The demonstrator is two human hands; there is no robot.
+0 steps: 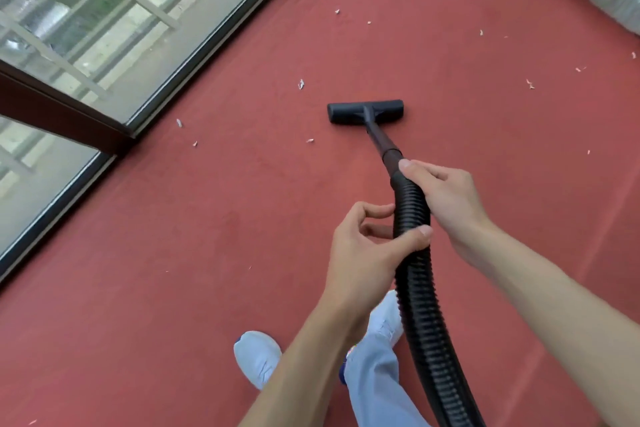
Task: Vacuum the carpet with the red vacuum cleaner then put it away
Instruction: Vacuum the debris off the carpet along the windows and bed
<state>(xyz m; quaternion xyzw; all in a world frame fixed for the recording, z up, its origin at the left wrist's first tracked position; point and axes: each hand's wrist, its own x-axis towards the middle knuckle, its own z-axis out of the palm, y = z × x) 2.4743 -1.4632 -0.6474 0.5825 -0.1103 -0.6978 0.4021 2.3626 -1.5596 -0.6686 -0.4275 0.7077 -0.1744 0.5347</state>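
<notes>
A red carpet (pixel 207 218) fills the room's floor, stretching away from both hands in every direction. Tall glass doors (pixel 121 28) in dark frames run along it, far out to the left of the left hand. A person stands here working a vacuum cleaner. Its body is out of sight, and only a black ribbed hose (pixel 415 288) shows, rising from behind the hands, past a pale trouser leg and white shoes (pixel 258 357). The right hand (pixel 446 198) is wrapped round the top of the hose where it joins the wand (pixel 382 142), its forefinger laid forward along the joint. The left hand (pixel 363 246) sits just behind it, lower on the hose, thumb across the ribs and fingers curled in from the other side in a lighter hold. The wand's long axis runs from the right hand forward and slightly to the left, down to the floor head (pixel 365 112), which lies flat on the carpet with its bar set crosswise. The right hand is the nearer of the two to that head, so steering looks to fall to it. Small pale paper scraps (pixel 301 84) dot the carpet. One lies beyond the head to its left, one sits just left of the wand, and many more are scattered far ahead and to the right, so plenty of carpet seems left to cover.
</notes>
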